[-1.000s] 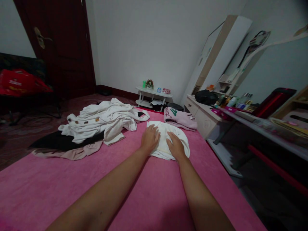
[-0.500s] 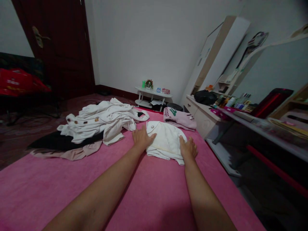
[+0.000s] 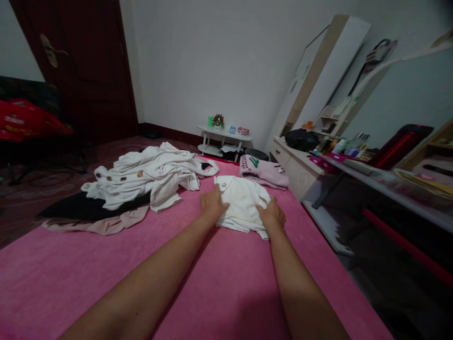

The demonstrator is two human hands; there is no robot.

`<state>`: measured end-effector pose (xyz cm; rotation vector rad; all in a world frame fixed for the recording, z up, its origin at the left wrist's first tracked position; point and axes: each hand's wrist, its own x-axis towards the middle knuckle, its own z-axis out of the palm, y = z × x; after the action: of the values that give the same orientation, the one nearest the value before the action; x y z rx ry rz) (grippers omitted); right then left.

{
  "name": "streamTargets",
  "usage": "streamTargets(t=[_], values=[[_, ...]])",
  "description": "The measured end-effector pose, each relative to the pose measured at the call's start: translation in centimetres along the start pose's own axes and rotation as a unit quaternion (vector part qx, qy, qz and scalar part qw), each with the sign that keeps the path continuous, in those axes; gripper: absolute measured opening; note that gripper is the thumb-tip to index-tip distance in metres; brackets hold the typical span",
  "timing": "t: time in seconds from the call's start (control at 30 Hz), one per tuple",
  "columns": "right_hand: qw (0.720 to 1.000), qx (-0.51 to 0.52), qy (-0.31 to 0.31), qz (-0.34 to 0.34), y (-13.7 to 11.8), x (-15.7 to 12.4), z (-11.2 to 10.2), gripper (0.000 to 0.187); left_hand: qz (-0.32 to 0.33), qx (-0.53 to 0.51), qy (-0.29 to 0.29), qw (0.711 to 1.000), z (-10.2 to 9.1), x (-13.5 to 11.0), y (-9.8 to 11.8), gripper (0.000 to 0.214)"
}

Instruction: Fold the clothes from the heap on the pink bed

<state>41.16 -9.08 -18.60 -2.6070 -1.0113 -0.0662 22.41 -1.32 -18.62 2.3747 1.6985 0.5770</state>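
A folded white garment (image 3: 242,200) with a round button near its far left corner lies on the pink bedspread (image 3: 212,283). My left hand (image 3: 213,206) grips its left side, the thumb on top and the fingers along the edge. On the opposite side, my right hand (image 3: 272,215) holds the right edge, its thumb pressed onto the cloth. What the fingertips do under the fabric is partly hidden. Just beyond sits a folded pink garment (image 3: 265,171) with dark lettering and a green figure.
To the left lies a loose heap of white clothing (image 3: 148,172) with brown buttons, over a black garment (image 3: 81,207) and a pale pink one (image 3: 116,224). A dressing table (image 3: 368,177) with bottles stands right of the bed. A small white table (image 3: 226,134) is against the far wall.
Both hands have closed in on the white garment's sides, the left moving right and the right moving left. My right hand's fingers have drawn in around the edge. The view has shifted slightly.
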Motion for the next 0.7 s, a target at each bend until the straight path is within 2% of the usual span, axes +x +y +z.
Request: streamTargets(t=[0.17,0.43,0.6,0.7], values=[[0.999,0.008,0.022,-0.031,0.0,-0.1,0.2,0.064,0.006,-0.013,-0.008,1.000,0.2,0.0,0.1,0.070],[0.997,0.014,0.055,-0.057,-0.1,-0.3,0.4,0.056,0.060,-0.054,0.042,0.996,0.9,-0.6,0.5,0.062],[0.994,0.042,0.062,-0.077,-0.8,-0.6,0.1,0.056,0.158,-0.071,0.052,0.984,0.5,-1.3,1.7,0.050],[0.994,0.065,0.037,-0.078,-1.6,-0.8,-0.5,0.066,0.232,-0.068,0.039,0.970,0.4,-1.9,2.4,0.040]])
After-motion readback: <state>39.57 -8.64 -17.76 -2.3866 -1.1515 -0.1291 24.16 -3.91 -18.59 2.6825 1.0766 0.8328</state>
